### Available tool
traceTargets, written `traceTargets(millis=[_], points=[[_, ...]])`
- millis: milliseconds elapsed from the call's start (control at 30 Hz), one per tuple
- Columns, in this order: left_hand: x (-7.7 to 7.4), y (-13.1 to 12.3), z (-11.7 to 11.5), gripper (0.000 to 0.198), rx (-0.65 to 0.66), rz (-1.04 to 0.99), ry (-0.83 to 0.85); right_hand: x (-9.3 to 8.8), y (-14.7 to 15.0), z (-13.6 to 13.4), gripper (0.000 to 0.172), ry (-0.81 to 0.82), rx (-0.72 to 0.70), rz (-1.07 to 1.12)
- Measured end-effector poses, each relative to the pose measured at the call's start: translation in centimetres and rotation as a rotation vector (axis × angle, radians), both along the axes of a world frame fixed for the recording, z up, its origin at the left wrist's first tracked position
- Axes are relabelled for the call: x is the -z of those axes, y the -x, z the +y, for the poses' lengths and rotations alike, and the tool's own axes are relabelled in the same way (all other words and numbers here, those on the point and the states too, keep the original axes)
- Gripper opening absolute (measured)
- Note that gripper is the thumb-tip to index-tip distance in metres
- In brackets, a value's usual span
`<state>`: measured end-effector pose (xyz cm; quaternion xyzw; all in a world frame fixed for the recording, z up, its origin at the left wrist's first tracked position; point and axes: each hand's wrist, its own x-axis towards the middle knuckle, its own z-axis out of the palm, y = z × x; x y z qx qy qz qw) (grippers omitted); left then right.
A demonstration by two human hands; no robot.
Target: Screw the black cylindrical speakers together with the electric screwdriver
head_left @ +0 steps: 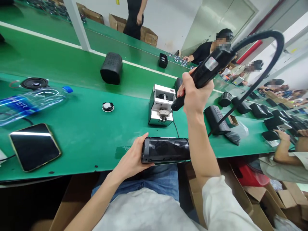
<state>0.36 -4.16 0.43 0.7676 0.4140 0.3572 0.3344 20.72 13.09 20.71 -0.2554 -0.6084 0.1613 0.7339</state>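
My right hand [198,91] is wrapped round a black electric screwdriver [208,69], raised and slanting down to the left. Its tip reaches the front of a small white screw feeder [161,104] that stands on the bench. A thick black cable loops from the tool's upper end. With my left hand [134,152] I grip the left end of a black speaker housing [166,149], which lies lengthwise at the bench's near edge. My right forearm covers the housing's right end.
On the left are a water bottle [31,102], a phone [35,147], a round speaker driver [35,83] and a small round part [108,106]. Another black housing [111,68] stands farther back. Several housings line the right side, near a co-worker's hand [282,134]. A post [77,25] rises at the back.
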Motion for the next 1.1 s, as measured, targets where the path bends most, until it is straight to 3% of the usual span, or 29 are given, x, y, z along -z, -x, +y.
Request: traceTargets(millis=[167,467,633,767,867,933,1000,1100], points=[[0.1,0.0,0.0,0.136,-0.008,0.004,0.001,-1.4,-0.2,-1.6,0.046,-0.065,0.012,-0.053],[0.1,0.0,0.0,0.134,0.000,0.007,0.029,0.3,0.4,1.0,0.047,-0.035,0.031,-0.026],[0.1,0.0,0.1,0.134,-0.009,0.016,0.009,0.0,0.3,-0.3,0.047,0.044,0.017,0.000],[0.2,0.1,0.1,0.132,-0.007,0.028,0.000,-2.3,-1.1,-4.9,0.038,0.065,-0.008,0.036],[0.4,0.2,0.2,0.127,-0.007,0.025,0.013,-4.8,-2.9,-10.6,0.022,0.084,-0.053,0.138],[0.4,0.3,0.3,0.123,-0.012,0.029,0.035,-6.1,-4.1,-14.6,0.024,0.137,-0.052,0.194],[0.5,0.3,0.4,0.122,-0.020,0.031,0.050,-6.6,-5.1,-17.7,0.027,0.208,-0.034,0.202],[0.4,0.3,0.4,0.122,-0.027,0.029,0.058,-6.0,-6.0,-20.4,0.024,0.232,-0.021,0.084]])
